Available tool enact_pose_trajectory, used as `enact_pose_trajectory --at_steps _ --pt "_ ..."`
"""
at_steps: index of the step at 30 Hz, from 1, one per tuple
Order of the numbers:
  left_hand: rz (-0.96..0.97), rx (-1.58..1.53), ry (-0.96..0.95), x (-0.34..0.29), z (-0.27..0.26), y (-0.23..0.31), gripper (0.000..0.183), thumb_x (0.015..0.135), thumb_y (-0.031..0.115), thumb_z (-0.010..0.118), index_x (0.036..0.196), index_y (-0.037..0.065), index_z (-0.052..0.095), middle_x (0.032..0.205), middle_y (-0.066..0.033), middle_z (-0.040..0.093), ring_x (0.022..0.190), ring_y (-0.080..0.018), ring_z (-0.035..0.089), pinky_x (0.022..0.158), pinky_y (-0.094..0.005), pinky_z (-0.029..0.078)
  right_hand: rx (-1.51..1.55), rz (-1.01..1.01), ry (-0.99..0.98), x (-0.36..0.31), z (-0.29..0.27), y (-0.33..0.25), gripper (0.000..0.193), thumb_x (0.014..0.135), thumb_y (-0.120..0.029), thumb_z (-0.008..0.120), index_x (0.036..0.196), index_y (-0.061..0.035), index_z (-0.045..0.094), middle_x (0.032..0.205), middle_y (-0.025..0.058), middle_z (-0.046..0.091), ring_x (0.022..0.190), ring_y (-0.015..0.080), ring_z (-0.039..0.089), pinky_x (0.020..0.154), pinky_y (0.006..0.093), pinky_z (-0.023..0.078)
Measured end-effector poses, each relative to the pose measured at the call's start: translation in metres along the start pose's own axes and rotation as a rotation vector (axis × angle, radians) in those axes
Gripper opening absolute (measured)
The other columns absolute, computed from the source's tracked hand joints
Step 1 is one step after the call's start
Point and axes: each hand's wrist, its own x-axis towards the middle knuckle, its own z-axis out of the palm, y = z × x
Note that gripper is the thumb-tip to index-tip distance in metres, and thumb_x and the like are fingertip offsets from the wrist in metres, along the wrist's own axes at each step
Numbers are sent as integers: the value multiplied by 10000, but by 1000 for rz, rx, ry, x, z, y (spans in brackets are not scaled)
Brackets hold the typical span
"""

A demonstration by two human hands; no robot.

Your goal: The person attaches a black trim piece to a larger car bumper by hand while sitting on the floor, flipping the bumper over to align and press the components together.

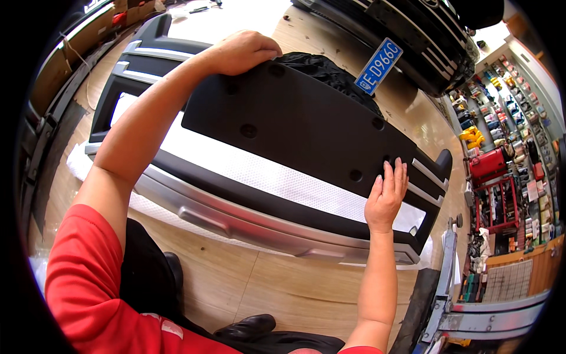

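Observation:
A flat black panel (300,121) with several round recesses lies across a black and silver car bumper guard (230,227). My left hand (244,52) is at the panel's far left edge, its fingers bent over that edge. The fingertips are partly hidden. My right hand (387,197) is at the panel's near right edge, its fingers stretched out and pointing away from me. It holds nothing. White bubble wrap (265,177) shows through the guard's opening below the panel. Crumpled black cloth or film (324,68) lies behind the panel's far edge.
A dark car front (383,35) with a blue licence plate (378,66) stands at the far side. Shelves with a red toolbox (488,165) and a red rack (498,203) line the right. A grey metal lift arm (495,318) is at the lower right. My black shoe (250,325) stands on the tiled floor (230,283).

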Motion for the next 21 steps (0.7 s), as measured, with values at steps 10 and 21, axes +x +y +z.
enact_pose_trajectory --at_steps 10,21 --pt "-21 -60 -35 -1 -7 -1 316 984 242 541 1160 45 714 1011 -147 747 979 -313 699 923 -400 513 10 2 11 -1 4 1 384 947 -99 579 1323 -20 588 1478 228 495 1405 429 419 1173 565 278" --pt "-111 -494 -53 4 -16 -12 325 986 203 538 1170 -15 694 957 -104 744 905 -181 708 875 -318 554 41 -38 35 -2 1 2 425 983 -116 524 1376 46 503 1464 248 498 1399 455 413 1184 545 271"
